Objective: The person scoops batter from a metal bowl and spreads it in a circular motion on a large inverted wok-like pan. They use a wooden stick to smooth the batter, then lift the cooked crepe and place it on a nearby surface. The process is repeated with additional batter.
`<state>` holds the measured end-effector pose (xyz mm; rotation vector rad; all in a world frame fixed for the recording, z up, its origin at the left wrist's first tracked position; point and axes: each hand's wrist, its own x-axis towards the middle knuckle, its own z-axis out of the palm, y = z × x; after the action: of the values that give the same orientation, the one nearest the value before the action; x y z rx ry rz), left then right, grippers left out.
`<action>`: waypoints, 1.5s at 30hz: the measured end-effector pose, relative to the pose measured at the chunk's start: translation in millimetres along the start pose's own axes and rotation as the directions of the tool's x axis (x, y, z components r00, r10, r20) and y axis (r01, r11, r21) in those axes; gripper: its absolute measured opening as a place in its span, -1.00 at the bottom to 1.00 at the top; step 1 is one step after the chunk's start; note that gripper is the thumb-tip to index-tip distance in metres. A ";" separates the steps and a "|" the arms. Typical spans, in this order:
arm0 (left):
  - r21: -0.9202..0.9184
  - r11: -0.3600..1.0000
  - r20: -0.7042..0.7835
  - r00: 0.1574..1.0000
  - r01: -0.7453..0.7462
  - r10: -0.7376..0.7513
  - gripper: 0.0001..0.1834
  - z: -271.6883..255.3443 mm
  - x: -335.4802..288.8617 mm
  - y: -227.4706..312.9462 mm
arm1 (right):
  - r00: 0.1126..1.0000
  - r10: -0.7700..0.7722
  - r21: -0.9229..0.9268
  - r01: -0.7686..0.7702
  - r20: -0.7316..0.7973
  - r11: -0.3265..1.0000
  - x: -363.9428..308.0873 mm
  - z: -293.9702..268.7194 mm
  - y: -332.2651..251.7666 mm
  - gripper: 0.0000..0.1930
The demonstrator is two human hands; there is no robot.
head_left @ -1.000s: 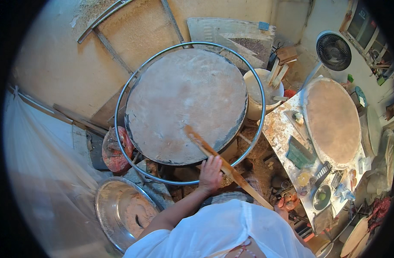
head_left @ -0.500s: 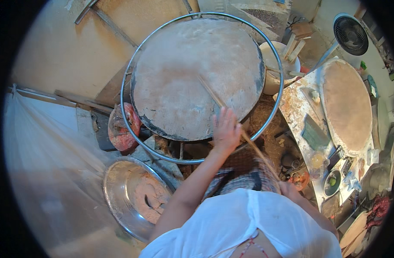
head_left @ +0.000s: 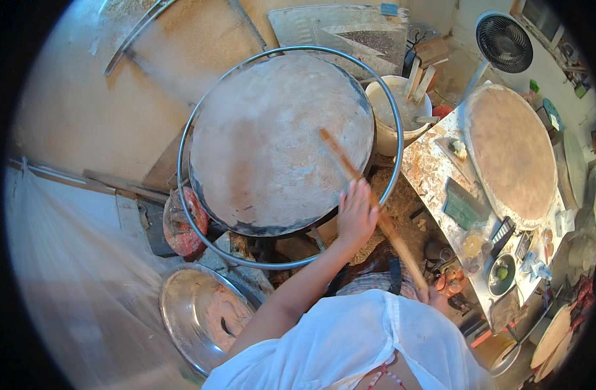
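My right hand (head_left: 436, 300) is closed on the near end of a long flat wooden stick (head_left: 397, 239), close to my body. Farther along, my left hand (head_left: 357, 219) holds the stick with its fingers stretched forward over it; the thumb's grip is partly hidden. The far tip reaches over the right half of a large round griddle (head_left: 278, 140). A pale, uneven layer covers the griddle, with a browner patch left of its middle, and haze like steam hangs over it. Around the griddle runs a shiny metal ring (head_left: 399, 153), with the stick crossing above its near right side.
A metal basin (head_left: 174, 318) of pinkish flour-like stuff stands at near left, beside a sheer curtain (head_left: 70, 279). A white bucket (head_left: 385, 97) is at far right. A cluttered white table (head_left: 418, 146) on the right bears a large round tan board (head_left: 512, 153). Behind it is a black fan (head_left: 504, 42).
The stick's tip has moved right across the griddle, and the stick now shows its broad side. My left hand has shifted slightly right. The view has turned a little, moving the griddle left and down.
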<state>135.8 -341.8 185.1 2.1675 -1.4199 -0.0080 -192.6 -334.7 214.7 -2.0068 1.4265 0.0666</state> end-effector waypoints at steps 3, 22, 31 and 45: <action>0.003 1.000 0.012 1.000 -0.025 0.025 -0.42 -3.4 58.7 11.5 | 0.985 -0.070 0.167 0.043 0.156 0.985 35.0 -15.9 13.0 -0.51; -0.004 0.998 -0.022 0.998 0.061 -0.061 -0.37 -61.7 -51.4 -36.1 | 0.962 -0.232 0.049 0.228 0.140 0.972 2.9 -5.8 -12.0 -0.51; 0.039 0.995 0.162 0.983 -0.093 0.086 -0.38 11.5 182.6 -20.0 | 0.987 -0.015 0.345 -0.043 0.163 0.938 126.4 -28.2 -29.1 -0.44; 0.123 0.946 -0.191 0.942 0.301 -0.275 -0.47 -68.1 101.7 -140.4 | 0.746 -0.128 0.199 -0.007 0.654 0.980 188.1 -44.4 -153.8 -0.43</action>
<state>319.7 -357.2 210.0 2.4191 -1.0267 0.1800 0.4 -485.3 247.8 -1.6181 0.8582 0.5477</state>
